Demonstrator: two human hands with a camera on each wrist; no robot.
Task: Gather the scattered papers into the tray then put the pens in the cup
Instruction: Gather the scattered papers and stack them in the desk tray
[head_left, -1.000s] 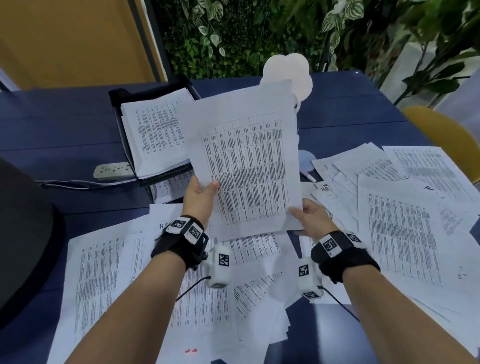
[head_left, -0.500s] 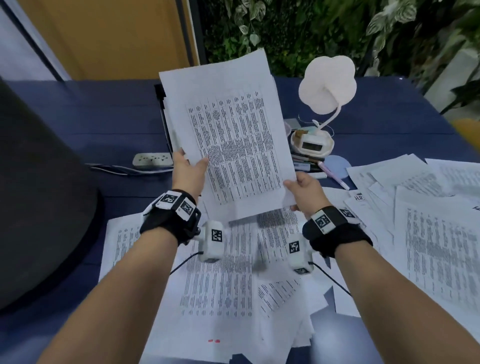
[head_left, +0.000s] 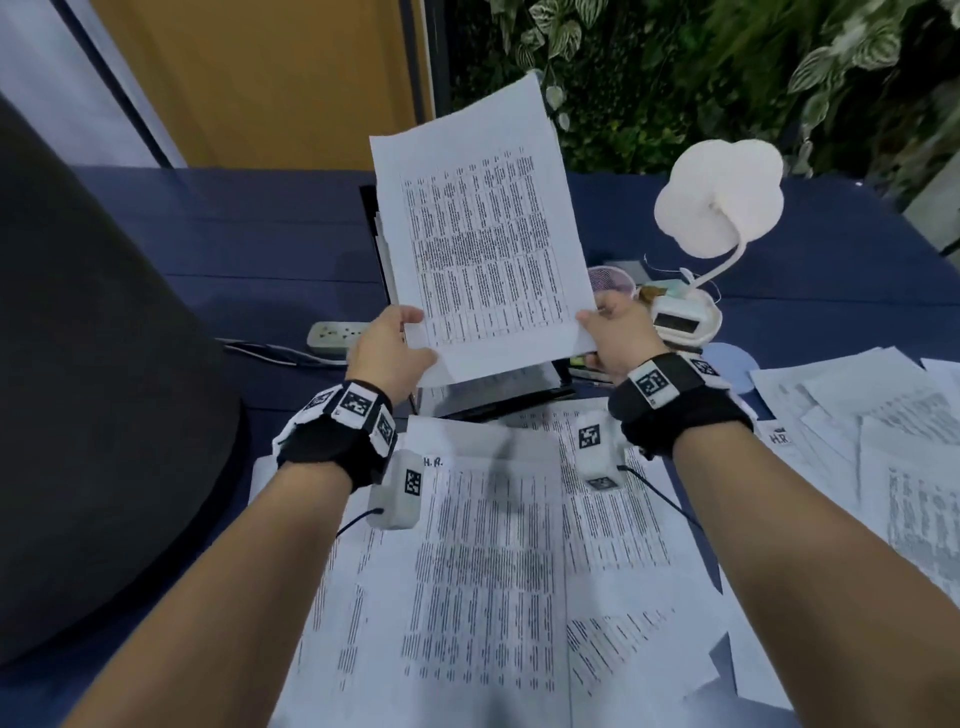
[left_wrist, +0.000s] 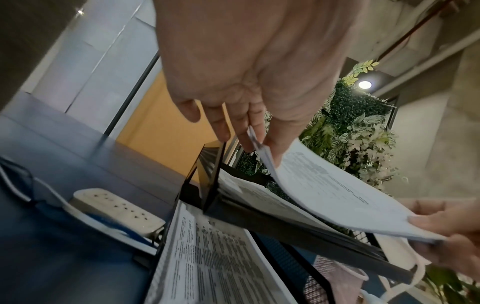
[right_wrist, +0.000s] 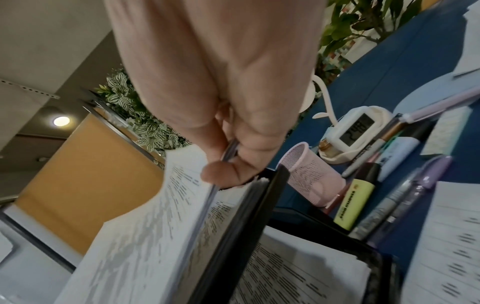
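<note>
A sheaf of papers (head_left: 480, 244) hangs over the black tray (left_wrist: 298, 228) at twelve o'clock, left hand (head_left: 387, 353) and right hand (head_left: 618, 338) each with a grip pinching a bottom corner. Pink cup (right_wrist: 309, 174) and pens (right_wrist: 389, 197) sit at two o'clock on the worktop (head_left: 234, 249).

**Clearance round the tray**

Both hands, left (head_left: 387, 349) & right (head_left: 618, 340), grip a paper stack (head_left: 483, 244) held over the black tray (left_wrist: 298, 228), so the way in from above is blocked by the stack itself. Left of tray: power strip (head_left: 332, 335) w/ cable, then bare blue worktop (head_left: 234, 249) – open lane. Far left, a big dark object (head_left: 93, 389) walls off that side. Right of tray it's tight: pink mesh cup (right_wrist: 309, 174), pens & highlighters (right_wrist: 355, 203) bunched beside it, white desk lamp (head_left: 719, 208) w/ clock base just behind. Near side: loose sheets (head_left: 493, 571) cover the worktop; more piled at right (head_left: 857, 415).
</note>
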